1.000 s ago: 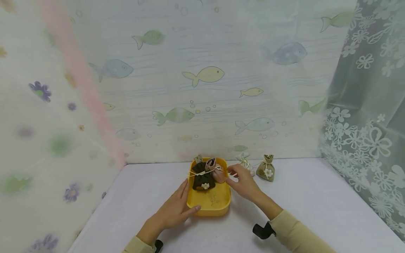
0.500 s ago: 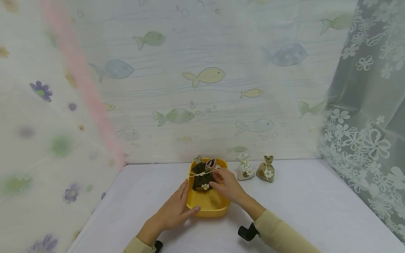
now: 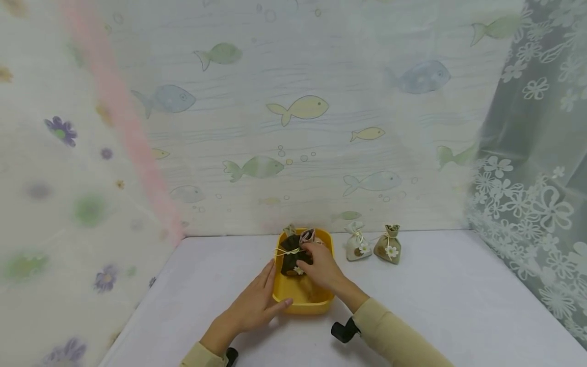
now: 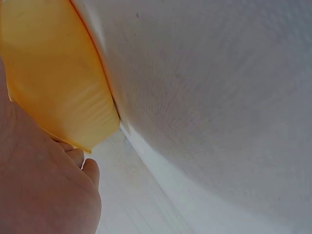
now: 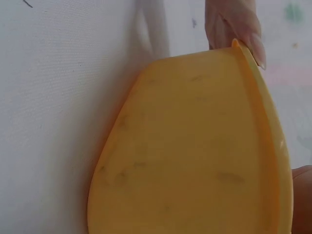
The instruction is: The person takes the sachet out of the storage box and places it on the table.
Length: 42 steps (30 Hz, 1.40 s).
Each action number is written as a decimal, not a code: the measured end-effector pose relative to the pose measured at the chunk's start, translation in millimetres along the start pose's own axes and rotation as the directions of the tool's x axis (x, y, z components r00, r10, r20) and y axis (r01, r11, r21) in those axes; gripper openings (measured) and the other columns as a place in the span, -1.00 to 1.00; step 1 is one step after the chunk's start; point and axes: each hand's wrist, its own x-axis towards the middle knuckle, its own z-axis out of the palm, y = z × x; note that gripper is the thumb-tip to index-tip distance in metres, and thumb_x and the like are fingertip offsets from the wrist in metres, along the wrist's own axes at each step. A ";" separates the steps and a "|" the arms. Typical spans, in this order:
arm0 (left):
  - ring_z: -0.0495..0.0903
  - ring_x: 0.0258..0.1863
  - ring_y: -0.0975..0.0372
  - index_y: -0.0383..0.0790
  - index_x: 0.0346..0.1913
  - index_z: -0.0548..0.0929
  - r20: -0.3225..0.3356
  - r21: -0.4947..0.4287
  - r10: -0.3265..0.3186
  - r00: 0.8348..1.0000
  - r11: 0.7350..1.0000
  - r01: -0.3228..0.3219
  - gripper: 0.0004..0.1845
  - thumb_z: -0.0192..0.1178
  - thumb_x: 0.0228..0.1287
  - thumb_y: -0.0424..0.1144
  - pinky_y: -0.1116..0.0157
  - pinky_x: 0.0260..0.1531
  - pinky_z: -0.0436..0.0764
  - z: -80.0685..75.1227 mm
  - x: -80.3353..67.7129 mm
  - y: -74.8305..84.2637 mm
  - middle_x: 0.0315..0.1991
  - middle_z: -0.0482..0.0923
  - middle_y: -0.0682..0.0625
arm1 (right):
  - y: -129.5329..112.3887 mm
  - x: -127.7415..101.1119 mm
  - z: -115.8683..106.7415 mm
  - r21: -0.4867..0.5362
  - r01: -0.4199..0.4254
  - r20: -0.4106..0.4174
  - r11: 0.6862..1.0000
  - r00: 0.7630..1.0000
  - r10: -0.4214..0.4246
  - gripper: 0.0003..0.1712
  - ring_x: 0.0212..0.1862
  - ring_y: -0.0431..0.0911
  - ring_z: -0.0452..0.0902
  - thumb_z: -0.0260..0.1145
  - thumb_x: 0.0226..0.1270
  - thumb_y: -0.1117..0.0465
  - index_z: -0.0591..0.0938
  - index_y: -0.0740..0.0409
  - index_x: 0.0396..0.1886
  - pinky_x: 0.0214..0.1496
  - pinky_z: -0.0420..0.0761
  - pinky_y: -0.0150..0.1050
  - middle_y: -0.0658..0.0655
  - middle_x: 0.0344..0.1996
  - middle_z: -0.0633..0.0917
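A yellow tray (image 3: 303, 305) stands on the white table, and its outer wall fills the wrist views (image 4: 48, 73) (image 5: 195, 156). A dark brown pouch (image 3: 289, 255) with a white flower and a pink pouch (image 3: 305, 236) lie in the tray. My right hand (image 3: 321, 266) reaches into the tray, its fingers curled over the dark brown pouch. My left hand (image 3: 254, 306) (image 4: 44, 190) rests against the tray's left side with straight fingers, and its thumb (image 5: 234, 29) touches the front corner.
A cream pouch (image 3: 357, 244) and an olive pouch (image 3: 388, 247), each with a flower, stand upright on the table (image 3: 435, 295) right of the tray. A fish-print backdrop rises behind, with flowered curtains on both sides. Black wrist mounts (image 3: 344, 330) sit near my sleeves.
My right hand has moved left from the tray's right edge, over the pink pouch, onto the dark brown pouch. My left hand has stayed on the tray.
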 end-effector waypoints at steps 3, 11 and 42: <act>-0.07 0.63 -0.02 -0.42 0.62 -0.09 0.000 0.004 0.000 1.000 1.000 0.000 0.09 -0.07 0.46 0.42 -0.03 0.55 0.12 -0.6 0.2 0.2 0.66 -0.21 -0.22 | 0.0 3.2 3.4 -0.021 -0.009 0.003 1.000 1.000 0.009 -0.47 0.20 0.18 0.56 0.41 0.38 0.24 0.57 0.42 0.25 0.29 0.56 0.10 0.33 0.17 0.65; -0.05 0.62 -0.04 -0.45 0.61 -0.06 -0.008 0.005 0.010 1.000 1.000 -0.010 0.08 -0.03 0.47 0.38 -0.05 0.54 0.13 -0.5 0.2 0.9 0.66 -0.20 -0.24 | 3.5 6.8 10.6 -0.025 -0.018 -0.003 1.000 1.000 0.018 -0.55 0.14 0.15 0.59 0.41 0.36 0.26 0.61 0.41 0.15 0.23 0.59 0.07 0.30 0.06 0.68; -0.05 0.62 -0.05 -0.43 0.62 -0.09 -0.018 0.023 0.019 1.000 1.000 -0.018 0.10 -0.07 0.45 0.42 -0.03 0.54 0.13 0.9 0.4 0.0 0.65 -0.19 -0.27 | -10.3 -2.4 -8.3 0.065 -0.003 0.014 0.998 1.000 0.002 -0.82 -0.14 -0.11 0.47 0.37 0.44 0.21 0.66 0.21 -0.06 -0.07 0.60 -0.23 0.08 -0.16 0.64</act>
